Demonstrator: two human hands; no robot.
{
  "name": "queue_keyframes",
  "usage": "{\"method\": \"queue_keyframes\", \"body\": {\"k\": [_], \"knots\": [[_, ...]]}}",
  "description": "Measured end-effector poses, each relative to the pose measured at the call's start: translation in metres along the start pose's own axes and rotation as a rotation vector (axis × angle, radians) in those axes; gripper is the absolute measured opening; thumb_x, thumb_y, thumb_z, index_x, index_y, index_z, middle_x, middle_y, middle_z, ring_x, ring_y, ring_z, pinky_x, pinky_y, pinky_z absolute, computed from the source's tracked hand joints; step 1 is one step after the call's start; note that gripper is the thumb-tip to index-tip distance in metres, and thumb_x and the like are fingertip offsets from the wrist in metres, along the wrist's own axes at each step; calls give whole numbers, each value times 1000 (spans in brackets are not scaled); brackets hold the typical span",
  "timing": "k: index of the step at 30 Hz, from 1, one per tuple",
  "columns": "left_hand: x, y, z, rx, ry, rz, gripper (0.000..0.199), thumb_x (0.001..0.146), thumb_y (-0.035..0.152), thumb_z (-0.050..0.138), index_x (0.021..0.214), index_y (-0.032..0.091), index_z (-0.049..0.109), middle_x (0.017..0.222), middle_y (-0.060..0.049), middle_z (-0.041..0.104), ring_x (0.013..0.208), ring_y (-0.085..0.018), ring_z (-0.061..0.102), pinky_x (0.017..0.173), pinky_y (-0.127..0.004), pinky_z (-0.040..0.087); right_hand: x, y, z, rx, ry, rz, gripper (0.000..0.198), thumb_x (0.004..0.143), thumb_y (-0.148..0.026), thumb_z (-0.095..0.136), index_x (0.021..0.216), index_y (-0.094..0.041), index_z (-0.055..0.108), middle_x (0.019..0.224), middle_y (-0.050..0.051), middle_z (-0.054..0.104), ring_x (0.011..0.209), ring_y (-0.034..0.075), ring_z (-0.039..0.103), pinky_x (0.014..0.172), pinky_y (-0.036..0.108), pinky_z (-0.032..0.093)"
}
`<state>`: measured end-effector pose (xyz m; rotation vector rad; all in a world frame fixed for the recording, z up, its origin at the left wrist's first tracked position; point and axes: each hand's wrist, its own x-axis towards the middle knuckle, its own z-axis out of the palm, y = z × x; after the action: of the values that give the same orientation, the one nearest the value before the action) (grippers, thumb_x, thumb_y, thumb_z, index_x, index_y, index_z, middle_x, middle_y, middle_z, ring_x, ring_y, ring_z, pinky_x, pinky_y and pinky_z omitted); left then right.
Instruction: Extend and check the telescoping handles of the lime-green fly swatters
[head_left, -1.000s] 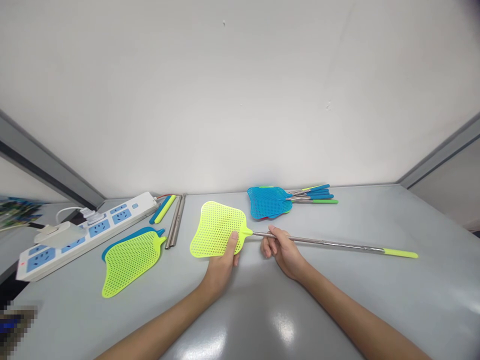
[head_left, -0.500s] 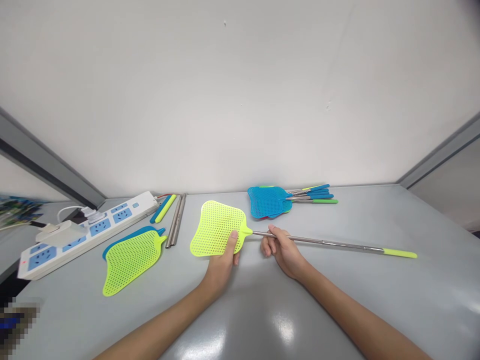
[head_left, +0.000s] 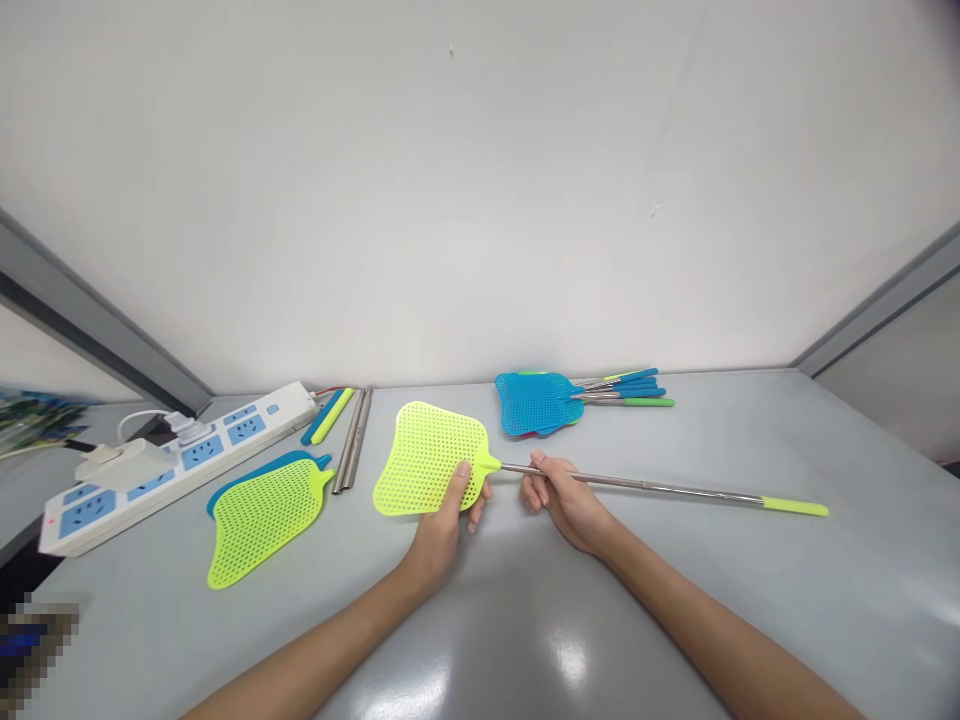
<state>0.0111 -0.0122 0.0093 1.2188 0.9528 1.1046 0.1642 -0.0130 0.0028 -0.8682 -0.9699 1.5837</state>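
The left hand (head_left: 442,535) is pinching the lime flyswatter head (head_left: 426,455), the right hand (head_left: 570,505) is grasping its telescopic shaft (head_left: 652,487), which is pointing toward the right edge of the desk (head_left: 847,590); uneven twisting could be straining the neck (head_left: 488,464).

A fly swatter (head_left: 645,486) is held crosswise, its bright yellow perforated head (head_left: 427,455) at the left, broad face up. The long, sectioned metal shaft (head_left: 697,491) slants slightly nearer toward a yellow grip (head_left: 795,507) at the right.
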Motion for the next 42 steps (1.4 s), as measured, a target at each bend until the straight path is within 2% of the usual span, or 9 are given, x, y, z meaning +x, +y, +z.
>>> {"method": "queue_keyframes", "body": {"k": [10, 15, 20, 24, 27, 31, 33, 42], "knots": [[0, 2, 0, 105, 13, -28, 39, 83, 42, 31, 62, 16, 51, 41, 4, 38, 41, -10, 35, 47, -23, 32, 1, 1, 0, 57, 50, 9, 48, 77, -42, 46, 36, -18, 40, 38, -1, 42, 44, 11, 39, 53, 28, 26], [-1, 0, 0, 97, 54, -39, 38, 82, 42, 34, 60, 16, 52, 41, 4, 37, 41, -10, 35, 47, -23, 32, 0, -2, 0, 163, 47, 32, 45, 77, -40, 47, 38, -18, 39, 40, -2, 41, 46, 11, 38, 54, 28, 27], [-3, -7, -3, -108, 158, -12, 33, 77, 39, 45, 52, 17, 44, 41, 4, 36, 39, -9, 35, 44, -24, 31, -1, -7, -3, 317, 43, 14, 48, 79, -41, 40, 38, -18, 42, 41, 0, 39, 46, 12, 38, 55, 29, 28], [0, -5, -3, -352, 268, 2, 30, 73, 36, 51, 53, 18, 40, 43, 5, 34, 37, -7, 31, 39, -22, 28, 2, -8, -7, 493, 184, -44, 49, 78, -41, 41, 35, -18, 35, 39, -2, 31, 43, 10, 31, 51, 29, 28], [3, -2, -3, -425, 333, -6, 26, 71, 37, 53, 57, 18, 42, 46, 5, 37, 38, -7, 31, 38, -21, 26, 5, -5, -7, 532, 249, -79, 47, 77, -34, 44, 36, -18, 31, 38, -4, 25, 40, 10, 26, 48, 28, 26], [4, 1, -4, -252, 104, -61, 41, 78, 47, 36, 53, 16, 48, 41, 2, 37, 39, -8, 32, 41, -23, 27, 6, -1, -4, 441, 241, -85, 47, 78, -29, 45, 35, -18, 29, 37, -5, 24, 40, 9, 25, 47, 27, 25], [3, 1, -4, -161, 31, -87, 47, 80, 48, 30, 52, 16, 50, 39, 2, 37, 39, -9, 33, 43, -23, 28, 6, -1, -1, 395, 233, -76, 47, 78, -30, 44, 34, -19, 29, 37, -4, 24, 40, 10, 26, 47, 27, 25], [4, 1, -5, 0, -3, -79, 49, 81, 48, 24, 54, 17, 50, 40, 1, 38, 41, -11, 34, 47, -25, 30, 6, -4, 0, 341, 259, -53, 47, 76, -36, 45, 36, -19, 25, 38, -4, 25, 40, 10, 26, 48, 28, 27]]}}
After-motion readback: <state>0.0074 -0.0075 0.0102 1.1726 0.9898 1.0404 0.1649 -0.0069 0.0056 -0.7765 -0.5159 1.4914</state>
